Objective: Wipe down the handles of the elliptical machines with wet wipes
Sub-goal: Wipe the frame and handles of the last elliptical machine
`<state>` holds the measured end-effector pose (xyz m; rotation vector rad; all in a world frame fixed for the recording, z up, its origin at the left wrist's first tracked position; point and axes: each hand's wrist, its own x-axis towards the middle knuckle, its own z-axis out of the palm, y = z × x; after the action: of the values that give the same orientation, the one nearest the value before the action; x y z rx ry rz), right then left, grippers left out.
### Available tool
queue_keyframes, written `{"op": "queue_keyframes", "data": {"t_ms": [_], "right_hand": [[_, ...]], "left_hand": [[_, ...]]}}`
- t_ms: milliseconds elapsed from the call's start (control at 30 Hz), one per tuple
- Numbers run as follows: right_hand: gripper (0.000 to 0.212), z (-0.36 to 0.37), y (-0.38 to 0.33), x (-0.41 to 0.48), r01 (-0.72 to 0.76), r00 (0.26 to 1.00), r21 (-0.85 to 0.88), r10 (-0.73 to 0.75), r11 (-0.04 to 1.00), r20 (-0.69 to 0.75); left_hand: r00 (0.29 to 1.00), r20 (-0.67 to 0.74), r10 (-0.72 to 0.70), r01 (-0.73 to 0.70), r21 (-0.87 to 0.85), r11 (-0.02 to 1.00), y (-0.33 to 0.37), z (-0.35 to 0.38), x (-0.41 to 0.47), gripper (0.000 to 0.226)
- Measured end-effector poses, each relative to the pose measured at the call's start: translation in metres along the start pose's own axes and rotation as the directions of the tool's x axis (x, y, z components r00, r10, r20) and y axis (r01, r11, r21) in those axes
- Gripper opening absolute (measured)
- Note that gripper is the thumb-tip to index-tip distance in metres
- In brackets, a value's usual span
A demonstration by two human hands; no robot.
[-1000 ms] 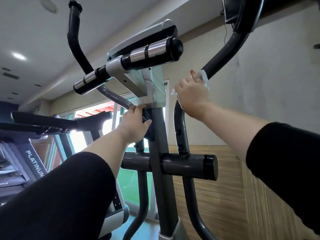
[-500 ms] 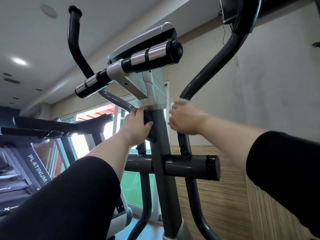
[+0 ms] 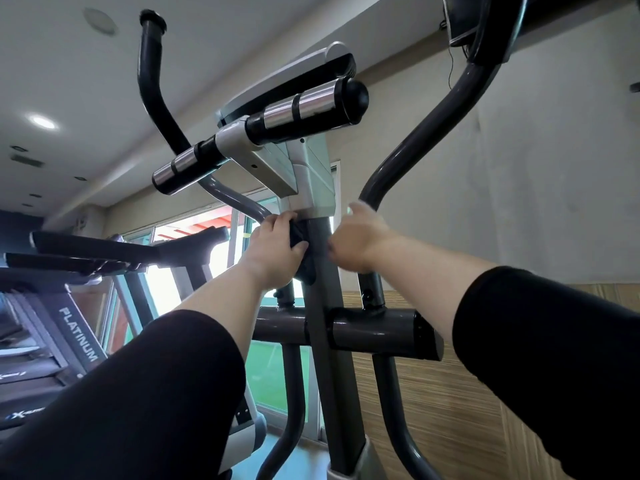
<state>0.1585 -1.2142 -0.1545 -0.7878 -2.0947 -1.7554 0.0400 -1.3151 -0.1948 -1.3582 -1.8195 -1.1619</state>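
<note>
The elliptical's right moving handle (image 3: 426, 133) is a dark grey tube that curves up to the top right. My right hand (image 3: 360, 237) is closed around its lower part, just above the joint at the cross tube (image 3: 381, 332). Only a pale sliver of the wet wipe (image 3: 349, 210) shows at the top of that hand. My left hand (image 3: 273, 251) grips a black knob (image 3: 304, 261) on the side of the centre post (image 3: 329, 358). The left moving handle (image 3: 152, 91) rises behind. The fixed handlebar with chrome sensor grips (image 3: 304, 105) sits above both hands.
A treadmill marked PLATINUM (image 3: 79, 337) stands at the left, in front of a bright window (image 3: 194, 237). A plain wall (image 3: 536, 202) with wood-grain panelling (image 3: 433, 410) lies close behind the machine on the right. A dark screen (image 3: 460, 22) hangs at the top right.
My right hand has slid down the right handle from its upper bend to just above the joint, covering most of the wipe. My left hand has stayed on the knob.
</note>
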Motion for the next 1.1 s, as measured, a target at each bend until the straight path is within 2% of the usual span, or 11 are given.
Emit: {"op": "queue_keyframes", "data": {"t_ms": [67, 100, 200, 267, 367, 500, 733, 900, 967, 1000, 1100], "right_hand": [[0.023, 0.014, -0.009, -0.002, 0.109, 0.994, 0.069, -0.108, 0.992, -0.02], [0.026, 0.02, -0.008, -0.002, 0.115, 0.991, 0.066, -0.111, 0.991, -0.072], [0.038, 0.024, 0.006, -0.009, -0.02, 0.984, -0.027, 0.014, 0.999, -0.179], [0.05, 0.022, 0.018, -0.017, -0.132, 0.978, -0.02, 0.127, 0.991, -0.165], [0.056, 0.02, 0.021, -0.021, -0.177, 0.975, -0.007, 0.175, 0.984, -0.14], [0.045, 0.02, 0.002, -0.014, -0.129, 0.986, -0.094, 0.118, 0.987, -0.117], [0.024, 0.011, 0.003, -0.002, 0.078, 0.985, -0.028, -0.082, 0.997, -0.154], [0.024, -0.002, 0.028, 0.0, -0.064, 0.946, 0.09, 0.089, 0.994, -0.31], [0.024, -0.004, 0.031, -0.001, -0.086, 0.953, 0.057, 0.099, 0.995, -0.285], [0.031, -0.004, 0.029, -0.003, -0.077, 0.966, 0.027, 0.082, 0.997, -0.247], [0.06, 0.0, 0.006, -0.012, 0.022, 1.0, -0.063, -0.023, 0.998, -0.017]], "left_hand": [[1.0, 0.001, 0.003, -0.003, -0.002, 1.0, 0.001, 0.0, -0.001, 0.054], [1.0, 0.0, 0.001, -0.001, -0.007, 1.0, 0.001, 0.0, -0.002, 0.054], [1.0, -0.009, 0.009, -0.009, -0.005, 1.0, 0.0, 0.0, -0.002, 0.054], [1.0, -0.011, 0.008, -0.008, -0.005, 1.0, 0.0, 0.0, -0.002, 0.055], [1.0, -0.009, 0.004, -0.004, -0.007, 1.0, 0.0, 0.0, -0.002, 0.056], [1.0, -0.005, 0.0, 0.0, -0.005, 1.0, 0.001, 0.0, -0.004, 0.056], [1.0, 0.001, -0.003, 0.003, -0.011, 1.0, 0.003, -0.002, -0.004, 0.054], [1.0, -0.007, -0.004, 0.004, -0.003, 1.0, 0.002, -0.001, -0.004, 0.056], [1.0, -0.009, -0.003, 0.003, 0.0, 1.0, 0.002, 0.0, -0.003, 0.056], [1.0, -0.011, 0.0, 0.0, 0.003, 1.0, 0.002, 0.0, -0.003, 0.056], [1.0, -0.002, 0.001, -0.001, -0.014, 1.0, 0.002, -0.001, -0.004, 0.054]]}}
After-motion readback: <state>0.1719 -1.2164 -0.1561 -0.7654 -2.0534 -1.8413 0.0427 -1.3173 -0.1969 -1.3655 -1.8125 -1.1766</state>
